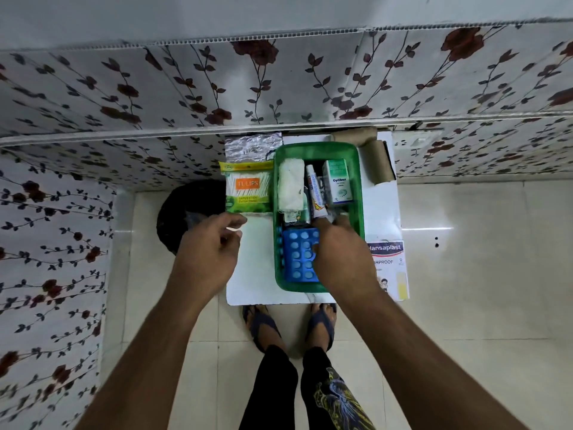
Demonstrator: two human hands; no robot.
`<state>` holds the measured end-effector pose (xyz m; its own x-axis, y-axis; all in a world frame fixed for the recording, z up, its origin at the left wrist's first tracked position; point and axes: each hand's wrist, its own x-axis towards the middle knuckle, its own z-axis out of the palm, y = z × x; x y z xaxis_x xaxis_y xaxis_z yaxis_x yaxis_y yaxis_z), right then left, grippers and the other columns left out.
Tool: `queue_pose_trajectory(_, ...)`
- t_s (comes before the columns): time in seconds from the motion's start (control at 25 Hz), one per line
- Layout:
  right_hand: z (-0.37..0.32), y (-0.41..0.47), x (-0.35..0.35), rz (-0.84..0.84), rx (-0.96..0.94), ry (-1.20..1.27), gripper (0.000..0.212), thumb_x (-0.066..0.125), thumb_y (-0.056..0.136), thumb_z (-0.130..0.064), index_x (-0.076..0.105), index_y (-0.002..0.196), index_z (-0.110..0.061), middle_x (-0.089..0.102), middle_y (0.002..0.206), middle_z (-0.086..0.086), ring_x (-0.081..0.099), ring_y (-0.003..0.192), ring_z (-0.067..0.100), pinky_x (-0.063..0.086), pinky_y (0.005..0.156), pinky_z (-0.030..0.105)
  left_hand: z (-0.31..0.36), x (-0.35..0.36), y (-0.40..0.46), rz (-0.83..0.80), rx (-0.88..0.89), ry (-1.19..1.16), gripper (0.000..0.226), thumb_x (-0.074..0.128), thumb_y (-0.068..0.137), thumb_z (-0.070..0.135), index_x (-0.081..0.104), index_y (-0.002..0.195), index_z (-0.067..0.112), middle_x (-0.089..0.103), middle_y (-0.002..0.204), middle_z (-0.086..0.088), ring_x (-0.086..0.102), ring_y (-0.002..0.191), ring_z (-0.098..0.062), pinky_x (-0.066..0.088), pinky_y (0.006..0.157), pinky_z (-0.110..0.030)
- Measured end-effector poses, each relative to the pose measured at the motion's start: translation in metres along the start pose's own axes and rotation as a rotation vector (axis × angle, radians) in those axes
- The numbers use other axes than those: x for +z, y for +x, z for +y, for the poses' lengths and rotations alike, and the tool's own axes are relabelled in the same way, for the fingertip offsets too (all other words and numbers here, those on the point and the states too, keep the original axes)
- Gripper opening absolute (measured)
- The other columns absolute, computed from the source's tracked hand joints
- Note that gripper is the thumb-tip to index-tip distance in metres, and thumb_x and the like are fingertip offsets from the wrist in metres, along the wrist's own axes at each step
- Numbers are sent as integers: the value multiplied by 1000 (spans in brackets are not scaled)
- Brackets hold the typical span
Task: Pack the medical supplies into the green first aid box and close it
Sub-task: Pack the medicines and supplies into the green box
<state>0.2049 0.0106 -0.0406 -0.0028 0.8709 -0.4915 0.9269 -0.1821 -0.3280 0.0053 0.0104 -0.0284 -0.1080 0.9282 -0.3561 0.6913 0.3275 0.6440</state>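
While the person stands over the small white table, the open green plastic first aid box sits near its middle, long side running away from them. Inside it, a white gauze roll lies along the left wall, a white ointment tube lies beside it, and a white-and-green Optibex carton stands against the right wall. A blue blister strip of tablets fills the near left part of the box.

The right hand reaches down into the box, its fingers curled and partly buried among the items near the tube's lower end; I cannot tell whether they grip anything. Its thumb lies across the blue strip's right edge.

The left hand hovers over the table's left edge, fingers loosely spread and half curled, holding nothing, fingertips just short of the green-and-yellow Tulips cotton bud packet. That packet lies left of the box, touching its wall, with a silver foil pouch behind it. Two brown crepe bandage rolls rest at the box's far right corner, and a white Hansaplast plaster box lies to its near right, partly hidden by the right wrist.
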Motion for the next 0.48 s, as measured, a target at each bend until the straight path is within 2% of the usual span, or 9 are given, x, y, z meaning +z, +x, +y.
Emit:
queue_pose_trajectory(0.12,-2,-5,6,55,-22,-109,43,64,84,-7,51,124,-17,57,116,11,68,90,32,42,60,34,-7,4,-2,-5,-31,-52,27,60,91,8,69,112,21,71,109,4,66,95,-8,52,83,-27)
queue_pose_trajectory(0.2,-3,-7,7,78,-37,-162,39,65,85,-10,51,121,-16,57,113,11,68,86,31,38,57,33,-9,5,-4,-21,-31,-47,27,60,91,8,68,112,21,70,109,5,65,94,-6,48,78,-18)
queue_pose_trajectory(0.32,-4,-8,3,63,-34,-154,39,66,85,-15,52,121,-15,49,121,12,68,82,32,43,59,34,-12,4,-3,-24,-20,-36,28,62,89,9,68,113,20,70,109,2,66,91,-7,48,78,-17)
queue_pose_trajectory(0.4,-1,-8,-12,109,-45,9,40,63,87,-20,53,126,-17,57,119,11,68,86,32,51,67,36,-11,3,2,50,-5,-26,31,66,86,9,67,115,20,68,110,-2,66,87,-10,52,79,-25)
queue_pose_trajectory(0.48,6,-2,-40,321,-1,283,30,61,89,-25,61,118,-20,69,101,4,67,79,26,52,69,32,-8,0,18,151,-14,-31,41,72,82,15,62,121,21,62,118,-6,63,88,-13,50,80,-28)
